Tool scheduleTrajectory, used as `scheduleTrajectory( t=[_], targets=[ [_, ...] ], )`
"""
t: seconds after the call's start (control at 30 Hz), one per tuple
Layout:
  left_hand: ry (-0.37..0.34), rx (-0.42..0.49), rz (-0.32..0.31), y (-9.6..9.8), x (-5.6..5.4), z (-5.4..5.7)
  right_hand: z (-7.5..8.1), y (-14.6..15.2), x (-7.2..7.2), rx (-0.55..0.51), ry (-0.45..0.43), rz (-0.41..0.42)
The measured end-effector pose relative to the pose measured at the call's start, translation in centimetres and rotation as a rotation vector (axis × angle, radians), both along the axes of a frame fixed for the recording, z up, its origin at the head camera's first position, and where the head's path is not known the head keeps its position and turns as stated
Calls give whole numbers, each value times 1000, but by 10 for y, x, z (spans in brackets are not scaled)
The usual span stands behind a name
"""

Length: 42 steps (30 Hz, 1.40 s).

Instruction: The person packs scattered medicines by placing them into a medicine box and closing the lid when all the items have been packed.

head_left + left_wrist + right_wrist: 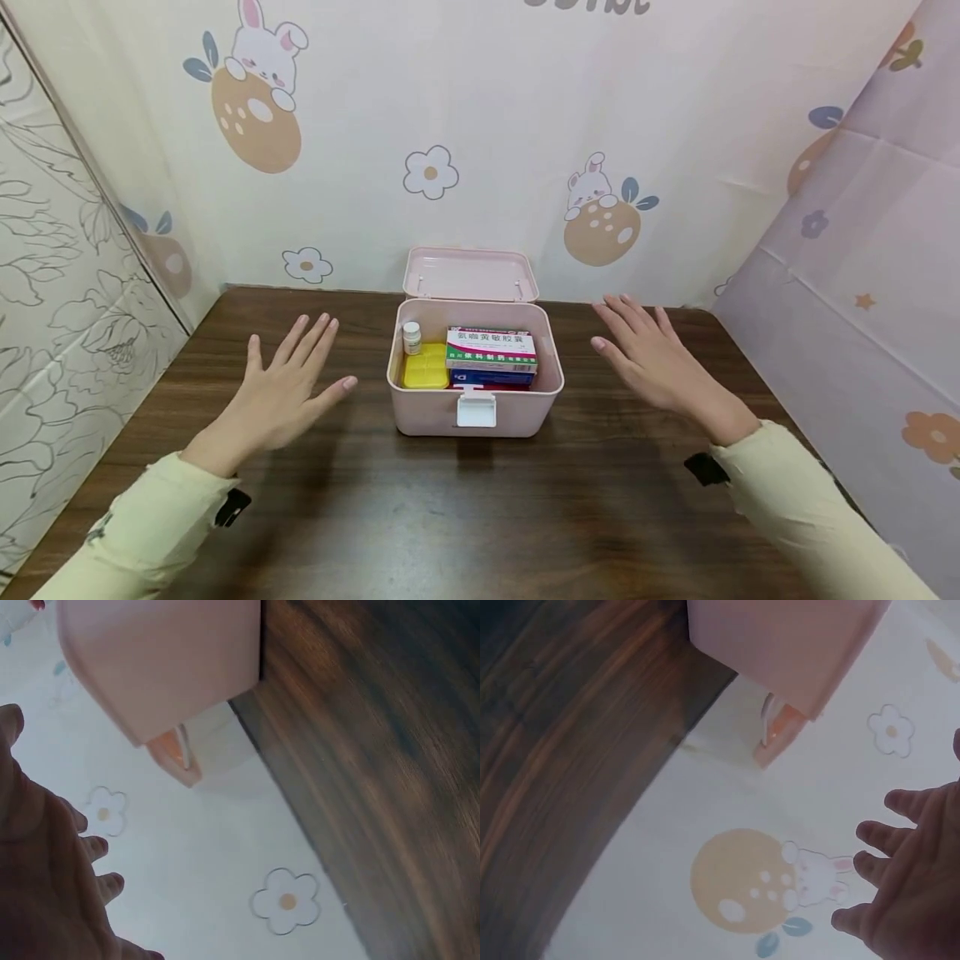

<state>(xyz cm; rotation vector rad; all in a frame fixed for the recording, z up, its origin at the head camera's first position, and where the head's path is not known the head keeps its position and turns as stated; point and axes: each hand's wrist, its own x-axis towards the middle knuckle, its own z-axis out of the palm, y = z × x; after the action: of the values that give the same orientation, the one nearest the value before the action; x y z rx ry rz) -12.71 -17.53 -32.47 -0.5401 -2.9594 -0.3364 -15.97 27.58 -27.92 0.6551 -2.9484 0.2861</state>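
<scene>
A pink storage box stands on the table with its lid tipped back and a white latch at the front. Inside lie a small white bottle, a yellow pill case and a white-and-green medicine box on top of a blue box. My left hand hovers to the left of the pink box, fingers spread and holding nothing. On the other side, my right hand is held out with straight fingers, apart from the box. Both wrist views show the box's outer side beyond the fingers.
The dark wooden table ends at a white curtain printed with rabbits and flowers. Patterned cloth also borders the left and right sides. A black strap piece shows at the left sleeve, another at the right.
</scene>
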Motion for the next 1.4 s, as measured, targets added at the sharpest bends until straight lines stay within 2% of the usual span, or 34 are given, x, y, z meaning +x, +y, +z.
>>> scheduleTrajectory(
  t=[0.2, 0.4, 0.63, 0.77, 0.93, 1.07, 1.13, 1.3, 1.4],
  targets=[
    [-84, 69, 25, 1, -38, 0, -9, -8, -42, -92, -39, -35],
    [-170, 198, 36, 9, -77, 0, -20, -11, -83, -167, -27, -29],
    [-237, 416, 24, 19, -119, 0, -27, -19, -115, -311, -95, -84],
    [-290, 554, 39, 26, -139, -3, -32, -28, -129, -355, -111, -120],
    [-326, 656, 51, 41, -160, -8, -39, -41, -141, -384, -133, -135],
    [-345, 721, 38, 52, -171, -14, -46, -51, -149, -427, -161, -127],
    [-379, 759, 39, 55, -175, -17, -50, -56, -152, -483, -192, -129],
    [-520, 920, 33, 62, -181, -25, -55, -63, -156, -651, -285, -155],
    [-559, 989, 51, 65, -183, -25, -56, -64, -158, -745, -327, -181]
  ],
)
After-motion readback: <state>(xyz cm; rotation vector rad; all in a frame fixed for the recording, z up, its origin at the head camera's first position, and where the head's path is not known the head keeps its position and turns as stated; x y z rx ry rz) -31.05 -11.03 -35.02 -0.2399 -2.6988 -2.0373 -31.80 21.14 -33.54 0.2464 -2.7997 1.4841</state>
